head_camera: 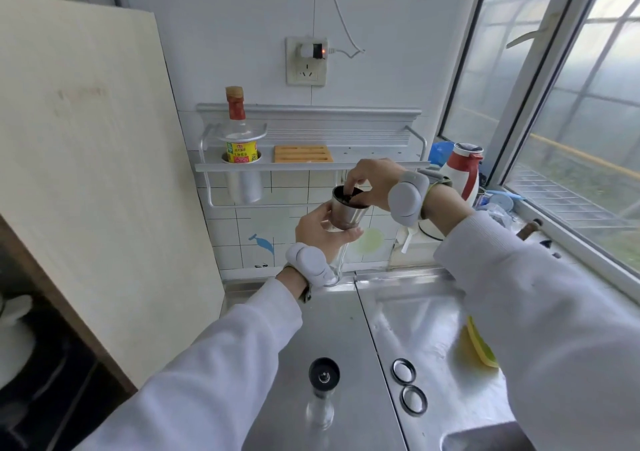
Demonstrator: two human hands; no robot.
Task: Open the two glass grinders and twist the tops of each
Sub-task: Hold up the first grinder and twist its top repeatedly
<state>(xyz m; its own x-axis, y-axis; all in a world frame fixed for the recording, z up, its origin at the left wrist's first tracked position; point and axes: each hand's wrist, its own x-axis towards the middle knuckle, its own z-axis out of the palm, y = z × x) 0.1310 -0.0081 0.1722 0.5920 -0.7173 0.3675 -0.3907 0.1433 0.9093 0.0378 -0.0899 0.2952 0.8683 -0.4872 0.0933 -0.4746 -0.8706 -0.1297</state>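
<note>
My left hand [323,234] is wrapped around the raised grinder [341,228], at the joint between steel top and glass body. My right hand [369,182] is just above it, fingertips pinched on the dark knob in the open mouth. Second grinder [322,393] stands on the counter [341,315], well below both hands; two rings [408,386] lie right of it. Judgement: glass is smooth and breakable, steel slick. Grip the joint firmly, twist with the fingertips only, keep it upright.
</note>
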